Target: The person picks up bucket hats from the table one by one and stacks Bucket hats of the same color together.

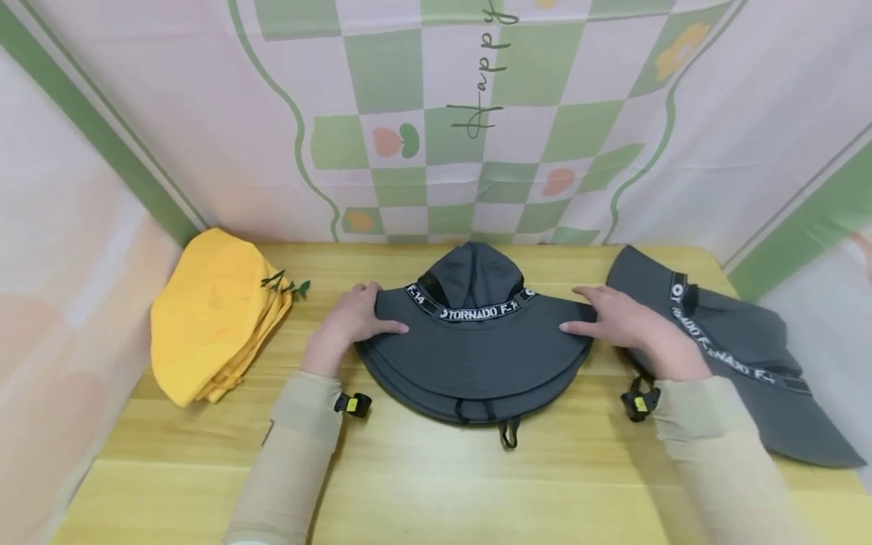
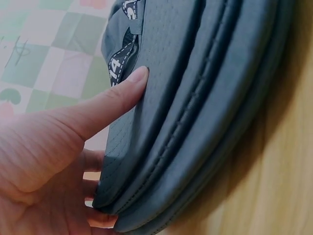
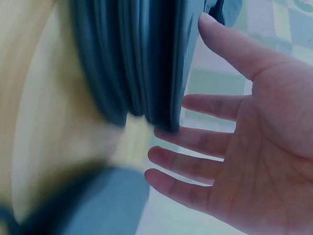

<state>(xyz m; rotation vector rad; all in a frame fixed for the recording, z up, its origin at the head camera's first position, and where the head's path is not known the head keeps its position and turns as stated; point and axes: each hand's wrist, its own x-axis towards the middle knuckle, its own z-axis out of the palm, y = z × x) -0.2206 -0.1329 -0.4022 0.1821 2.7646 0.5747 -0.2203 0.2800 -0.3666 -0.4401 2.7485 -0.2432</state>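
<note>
Dark grey sun hats (image 1: 470,356) lie stacked and folded in the middle of the table, crowns away from me, with a "TORNADO F-14" band facing up. At the stack's left end my left hand (image 1: 349,316) pinches the brim. Its thumb (image 2: 124,90) presses on the top brim, while the other fingers go behind the edge and are partly hidden. My right hand (image 1: 630,324) is at the right end of the brim, its thumb over the top in the head view. In the right wrist view its fingers (image 3: 193,164) are spread and nearly straight beside the layered brim edges (image 3: 146,58).
Folded yellow hats (image 1: 211,318) with a small green sprig (image 1: 286,284) lie at the left. Another dark grey hat (image 1: 736,333) lies at the right, partly under my right forearm. A patterned cloth (image 1: 463,68) hangs behind the wooden table (image 1: 422,484).
</note>
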